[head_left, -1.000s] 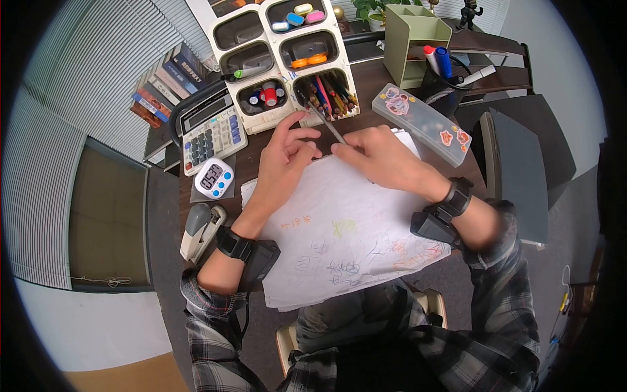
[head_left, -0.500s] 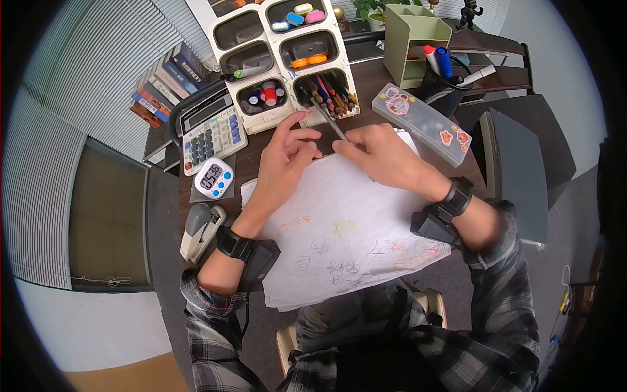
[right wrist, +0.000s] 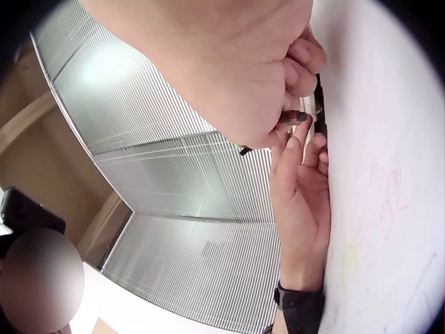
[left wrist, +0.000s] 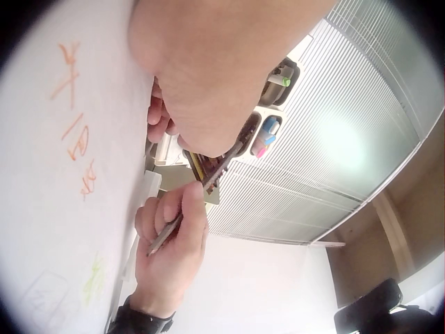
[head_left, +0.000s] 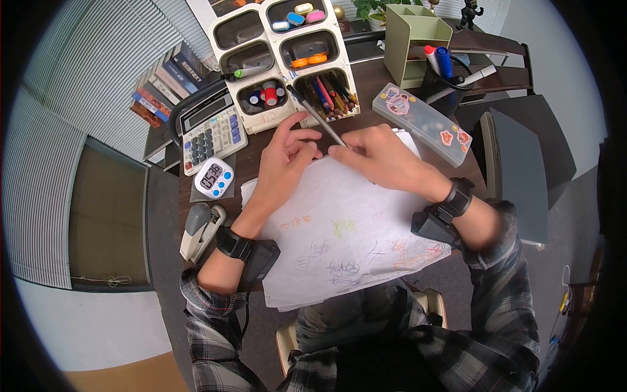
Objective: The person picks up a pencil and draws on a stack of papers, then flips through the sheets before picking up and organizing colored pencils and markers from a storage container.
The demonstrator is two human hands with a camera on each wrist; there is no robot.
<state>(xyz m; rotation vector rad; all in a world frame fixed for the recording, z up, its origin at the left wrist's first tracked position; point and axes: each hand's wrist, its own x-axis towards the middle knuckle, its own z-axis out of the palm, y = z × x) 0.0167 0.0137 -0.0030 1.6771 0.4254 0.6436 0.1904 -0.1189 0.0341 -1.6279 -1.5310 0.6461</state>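
Note:
In the head view my right hand [head_left: 385, 155] pinches a grey pencil [head_left: 324, 123] between thumb and fingers. The pencil slants up and left, its dark far end over the front of the organizer [head_left: 266, 122]. Its bare wood and dark point show beneath my hand in the right wrist view, where the pencil tip [right wrist: 295, 118] appears beside the left fingers. My left hand [head_left: 287, 155] holds nothing, its fingers loosely bent, near the top edge of the paper stack [head_left: 313, 196]. Orange, green and dark scribbles mark the top sheet.
The organizer's compartments hold coloured pencils [head_left: 336, 98], markers and erasers. Left of the paper are a calculator [head_left: 212, 140], a timer [head_left: 213, 178] and a stapler [head_left: 202, 232]. On the right lie a stickered pencil case [head_left: 424, 124] and a mesh pen cup [head_left: 444, 88].
The pencil's upper end dipped rightward over the pencil compartment, then swung back left to the divider between compartments. Both hands stay almost in place. The timer went from 05:37 to 05:36.

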